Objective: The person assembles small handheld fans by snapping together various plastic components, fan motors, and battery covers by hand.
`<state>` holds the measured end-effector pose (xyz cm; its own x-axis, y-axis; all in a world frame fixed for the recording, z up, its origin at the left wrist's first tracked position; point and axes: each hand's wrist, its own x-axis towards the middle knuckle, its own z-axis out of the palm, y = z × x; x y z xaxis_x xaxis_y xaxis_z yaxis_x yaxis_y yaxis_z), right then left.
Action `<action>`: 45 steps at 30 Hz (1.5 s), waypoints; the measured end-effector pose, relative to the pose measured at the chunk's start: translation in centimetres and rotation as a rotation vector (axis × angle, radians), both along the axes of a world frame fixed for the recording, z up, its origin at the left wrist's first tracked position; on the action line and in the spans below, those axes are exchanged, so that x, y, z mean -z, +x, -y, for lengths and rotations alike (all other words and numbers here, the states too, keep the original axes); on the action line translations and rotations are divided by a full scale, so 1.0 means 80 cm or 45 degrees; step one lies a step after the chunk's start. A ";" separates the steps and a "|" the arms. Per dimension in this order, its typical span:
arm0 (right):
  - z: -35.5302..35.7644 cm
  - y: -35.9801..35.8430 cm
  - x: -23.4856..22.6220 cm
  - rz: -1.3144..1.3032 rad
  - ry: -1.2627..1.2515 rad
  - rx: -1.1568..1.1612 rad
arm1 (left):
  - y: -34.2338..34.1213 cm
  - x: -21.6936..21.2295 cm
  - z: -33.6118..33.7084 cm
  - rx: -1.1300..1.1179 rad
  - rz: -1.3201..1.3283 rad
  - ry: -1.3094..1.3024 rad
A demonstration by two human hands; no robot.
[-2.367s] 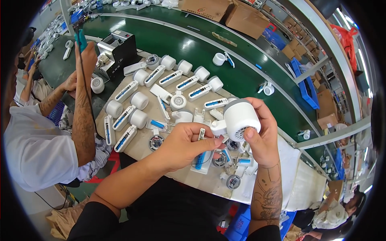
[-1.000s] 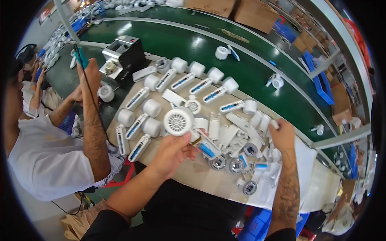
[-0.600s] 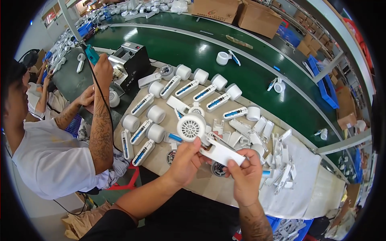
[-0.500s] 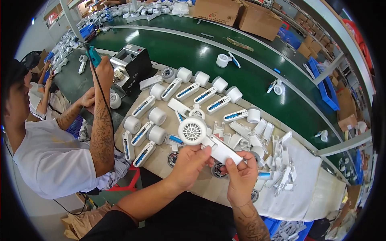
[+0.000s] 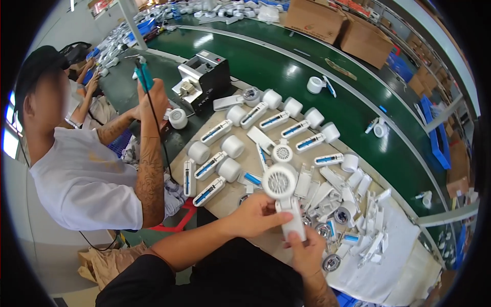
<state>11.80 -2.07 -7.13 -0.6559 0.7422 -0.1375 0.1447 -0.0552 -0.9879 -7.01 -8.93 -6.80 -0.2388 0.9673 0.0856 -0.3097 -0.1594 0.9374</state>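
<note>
I hold a white handheld fan [image 5: 283, 190] upright over the workbench, its round grille head facing me. My left hand [image 5: 253, 217] grips it just below the head. My right hand [image 5: 307, 251] closes on the lower end of its white handle. Under and beyond it lie rows of half-built white fans [image 5: 225, 153] with open handles showing blue parts, plus loose white handle covers [image 5: 353, 187] to the right.
A person in a white shirt [image 5: 82, 179] sits at my left, holding a teal electric screwdriver [image 5: 144, 77]. A black machine [image 5: 204, 79] stands at the bench's far corner. A green conveyor belt [image 5: 327, 61] runs behind, with cardboard boxes [image 5: 337, 25] beyond it.
The fan has swung from lying slanted across my hands to standing upright. My right hand slid down to the handle's end. The person beside me raised the screwdriver a little.
</note>
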 end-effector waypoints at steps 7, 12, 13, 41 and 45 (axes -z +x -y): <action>-0.005 0.035 -0.050 0.206 0.166 -0.504 | -0.192 -0.076 0.021 -0.879 -1.419 -0.632; -0.029 0.049 -0.085 0.456 0.546 -0.408 | -0.309 -0.064 -0.006 -0.853 -1.858 -0.890; -0.037 0.050 -0.090 0.463 0.549 -0.389 | -0.322 -0.049 -0.011 -0.756 -1.920 -0.972; -0.453 -0.380 0.005 1.115 1.806 -0.316 | -0.089 -0.030 0.181 -0.569 -0.211 -0.650; -0.452 -0.303 -0.051 0.653 1.654 -0.032 | -0.110 -0.040 0.118 -0.318 0.023 -0.256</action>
